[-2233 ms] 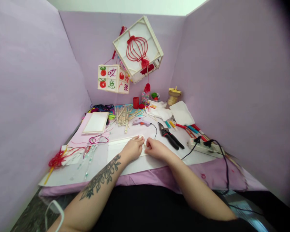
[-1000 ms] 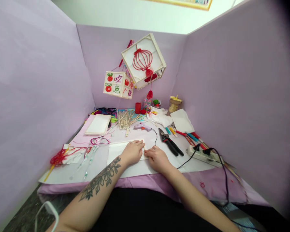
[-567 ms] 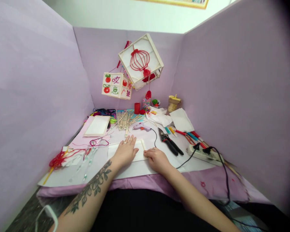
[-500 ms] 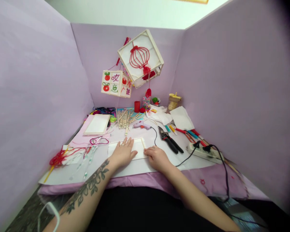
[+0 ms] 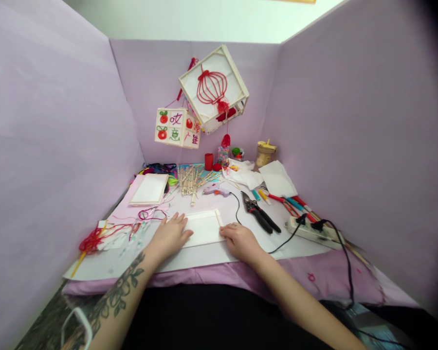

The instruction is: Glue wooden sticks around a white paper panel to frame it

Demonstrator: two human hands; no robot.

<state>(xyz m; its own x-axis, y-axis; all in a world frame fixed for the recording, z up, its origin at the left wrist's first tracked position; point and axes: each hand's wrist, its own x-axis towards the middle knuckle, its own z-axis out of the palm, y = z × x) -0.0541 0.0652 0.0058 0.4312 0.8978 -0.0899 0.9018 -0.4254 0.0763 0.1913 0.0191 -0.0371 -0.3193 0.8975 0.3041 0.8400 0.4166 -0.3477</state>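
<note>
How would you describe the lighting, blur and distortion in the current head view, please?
Head view: soft, even light without strong glare; the flat lilac right-hand wall looks stretched, fading into blurred black at the picture's edge; the white rectangular stick-edged panel shows little contrast against the flat white sheet.

My bench (image 5: 200, 260), covered with purple cloth (image 5: 328, 272) and a white sheet (image 5: 105, 267), carries a framed white panel (image 5: 205, 229) near me, a glue gun (image 5: 216, 190), black-handled pruners (image 5: 261, 215), a power strip (image 5: 317, 234), pale sticks (image 5: 188, 181) and red yarn (image 5: 90, 240).
</note>
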